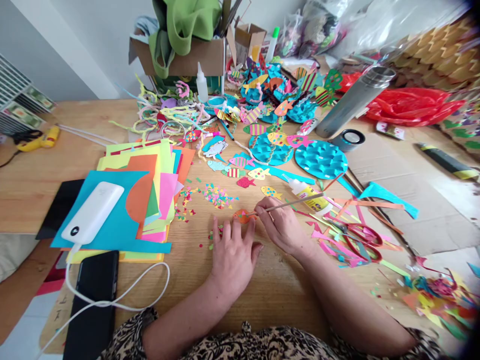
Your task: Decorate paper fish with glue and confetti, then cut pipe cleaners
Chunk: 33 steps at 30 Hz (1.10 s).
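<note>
A small orange paper fish [244,216] with a pink patch lies on the wooden table. My left hand [234,252] is spread flat, its fingertips at the fish's lower edge. In a pinch, my right hand [279,225] grips a thin stick [296,202], whose tip reaches the right end of the fish. Heaps of tiny coloured paper bits [217,196] lie beyond my left hand, and a few more bits show beside its fingers. Several decorated paper fish, among them a yellow spotted fish [270,192] and a red fish [245,182], lie farther back.
Right of my hands are a yellow glue bottle [314,198], red-handled scissors [362,240] and paper strips. Coloured sheets [108,210] bearing a white power bank [93,212] are at left, above a black phone [92,300]. Behind stand a steel flask [352,105] and blue discs [320,159].
</note>
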Available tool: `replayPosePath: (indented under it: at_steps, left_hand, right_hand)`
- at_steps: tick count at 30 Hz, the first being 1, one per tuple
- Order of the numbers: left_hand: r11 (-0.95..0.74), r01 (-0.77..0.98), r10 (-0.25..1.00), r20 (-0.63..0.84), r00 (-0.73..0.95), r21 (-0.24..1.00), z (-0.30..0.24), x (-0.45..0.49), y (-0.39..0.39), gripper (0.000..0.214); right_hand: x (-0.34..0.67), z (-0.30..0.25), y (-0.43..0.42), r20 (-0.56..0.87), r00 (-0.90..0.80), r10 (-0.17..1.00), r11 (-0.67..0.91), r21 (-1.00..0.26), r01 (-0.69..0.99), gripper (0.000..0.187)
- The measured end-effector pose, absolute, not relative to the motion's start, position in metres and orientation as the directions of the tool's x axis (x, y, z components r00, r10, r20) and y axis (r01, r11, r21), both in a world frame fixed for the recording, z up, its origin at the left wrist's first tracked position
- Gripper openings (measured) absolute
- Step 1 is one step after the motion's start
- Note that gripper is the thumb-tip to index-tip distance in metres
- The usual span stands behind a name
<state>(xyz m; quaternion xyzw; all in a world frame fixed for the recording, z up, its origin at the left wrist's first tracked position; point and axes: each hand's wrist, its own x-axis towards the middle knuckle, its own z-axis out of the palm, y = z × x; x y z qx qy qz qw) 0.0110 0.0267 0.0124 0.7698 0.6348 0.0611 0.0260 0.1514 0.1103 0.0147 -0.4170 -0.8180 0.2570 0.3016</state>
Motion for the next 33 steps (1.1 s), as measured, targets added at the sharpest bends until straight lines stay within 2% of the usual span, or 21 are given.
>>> replayPosePath:
  at_steps: [13, 27, 33]
  left_hand:
    - [-0.190, 0.975, 0.981, 0.049, 0.185, 0.116, 0.0117, 0.0110, 0.0265, 0.057]
    - [-0.185, 0.977, 0.982, 0.069, 0.178, 0.108, 0.0110, 0.0110, 0.0261, 0.056]
    - [-0.181, 0.978, 0.983, 0.059, 0.176, 0.099, 0.0106, 0.0114, 0.0257, 0.057]
  right_hand:
    - [0.1543, 0.0161, 0.1103, 0.252, -0.367, 0.895, 0.427, -0.722, 0.544, 0.024]
    - [0.1526, 0.0171, 0.1098, 0.269, -0.412, 0.870, 0.472, -0.693, 0.544, 0.023]
    - [0.1538, 0.0181, 0.1093, 0.309, -0.382, 0.871, 0.479, -0.708, 0.519, 0.023]
